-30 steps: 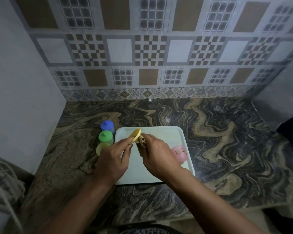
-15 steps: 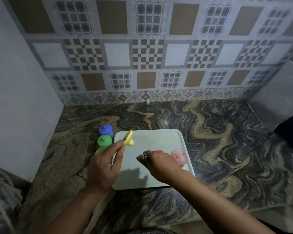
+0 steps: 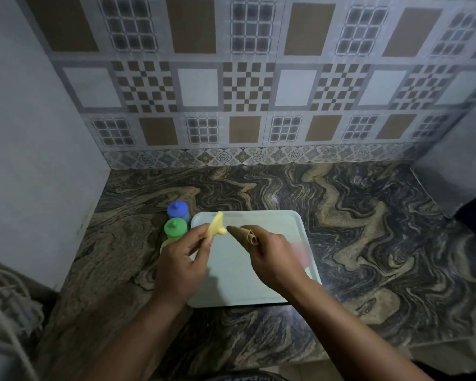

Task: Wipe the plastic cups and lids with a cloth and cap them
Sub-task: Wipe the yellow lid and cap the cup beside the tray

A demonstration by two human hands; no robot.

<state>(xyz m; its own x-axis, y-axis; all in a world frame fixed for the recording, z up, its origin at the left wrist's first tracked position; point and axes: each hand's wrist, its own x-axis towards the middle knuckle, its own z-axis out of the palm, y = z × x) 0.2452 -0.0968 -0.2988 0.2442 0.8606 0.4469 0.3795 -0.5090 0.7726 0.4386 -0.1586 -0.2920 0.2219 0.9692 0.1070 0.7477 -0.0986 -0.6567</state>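
Holding yellow lid (image 3: 215, 226) and cloth (image 3: 242, 234) over tray (image 3: 261, 287).
Left hand (image 3: 180, 266) pinches lid; right hand (image 3: 272, 258) grips rolled cloth, tip near lid's spout.

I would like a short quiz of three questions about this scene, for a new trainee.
1. True or false: the left hand pinches the yellow lid.
2. What does the right hand grip? A: sponge. B: brown cloth. C: spoon.
3. Fill in: the blue cup and the green cup stand on the counter, to the ____ of the tray.

Key: 1 true; 2 B; 3 left.
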